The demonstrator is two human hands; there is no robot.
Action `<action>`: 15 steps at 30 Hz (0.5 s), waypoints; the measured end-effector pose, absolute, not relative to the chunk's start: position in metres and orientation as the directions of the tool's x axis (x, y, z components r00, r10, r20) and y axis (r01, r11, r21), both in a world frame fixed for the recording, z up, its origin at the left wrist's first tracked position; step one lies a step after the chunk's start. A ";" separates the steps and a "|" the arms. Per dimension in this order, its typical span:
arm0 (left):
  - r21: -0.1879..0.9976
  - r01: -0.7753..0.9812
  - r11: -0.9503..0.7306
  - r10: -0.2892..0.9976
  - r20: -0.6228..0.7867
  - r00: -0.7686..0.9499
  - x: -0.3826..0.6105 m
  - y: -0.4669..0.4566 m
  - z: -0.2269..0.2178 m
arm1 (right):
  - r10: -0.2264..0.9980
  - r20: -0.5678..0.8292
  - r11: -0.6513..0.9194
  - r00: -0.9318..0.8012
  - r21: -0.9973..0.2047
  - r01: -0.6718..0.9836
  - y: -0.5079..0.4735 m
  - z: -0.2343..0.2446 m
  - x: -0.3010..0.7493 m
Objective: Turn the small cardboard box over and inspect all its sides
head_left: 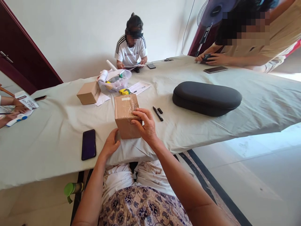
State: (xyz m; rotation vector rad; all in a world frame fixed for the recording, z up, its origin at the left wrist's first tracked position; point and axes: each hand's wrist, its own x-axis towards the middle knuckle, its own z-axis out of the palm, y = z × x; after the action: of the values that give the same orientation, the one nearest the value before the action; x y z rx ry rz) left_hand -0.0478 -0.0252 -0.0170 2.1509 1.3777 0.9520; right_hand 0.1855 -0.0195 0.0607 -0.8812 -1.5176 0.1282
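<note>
A small cardboard box [125, 114], wrapped in clear tape with a white label on top, stands on the cloth-covered table [58, 131] right in front of me. My right hand [145, 124] lies over its right top edge, fingers curled onto the tape. My left hand [110, 145] presses against the box's near lower side, fingers closed round the corner. A black marker [157, 113] and its cap [160, 110] lie just to the right.
A dark phone [88, 144] lies to the left. Behind are a second cardboard box [88, 92], a clear bowl [117, 81], a yellow tape measure [124, 91], papers, and a black oval case [207, 98]. Other people sit at the far side, right and left edge.
</note>
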 end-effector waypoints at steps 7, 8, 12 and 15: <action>0.511 0.710 -0.484 0.737 0.676 0.016 -0.022 -0.044 0.063 | 0.560 0.819 0.721 0.124 -0.556 0.415 -0.018 0.058 0.184; 0.429 0.738 -0.521 0.676 0.735 0.049 -0.012 -0.046 0.077 | 0.564 0.817 0.722 0.123 -0.560 0.406 -0.019 0.058 0.184; 0.258 0.776 -0.575 0.596 0.783 0.181 0.033 -0.046 0.105 | 0.609 0.787 0.719 0.098 -0.600 0.352 -0.023 0.058 0.188; 0.287 0.776 -0.562 0.632 0.754 0.179 0.055 -0.039 0.102 | 0.657 0.749 0.702 0.088 -0.651 0.290 -0.024 0.053 0.192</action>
State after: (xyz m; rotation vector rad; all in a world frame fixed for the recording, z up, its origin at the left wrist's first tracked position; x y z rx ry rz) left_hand 0.0554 -0.0394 0.1022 2.5308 1.5278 1.4751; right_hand 0.1919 -0.0238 0.0532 -0.8167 -1.5028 0.3245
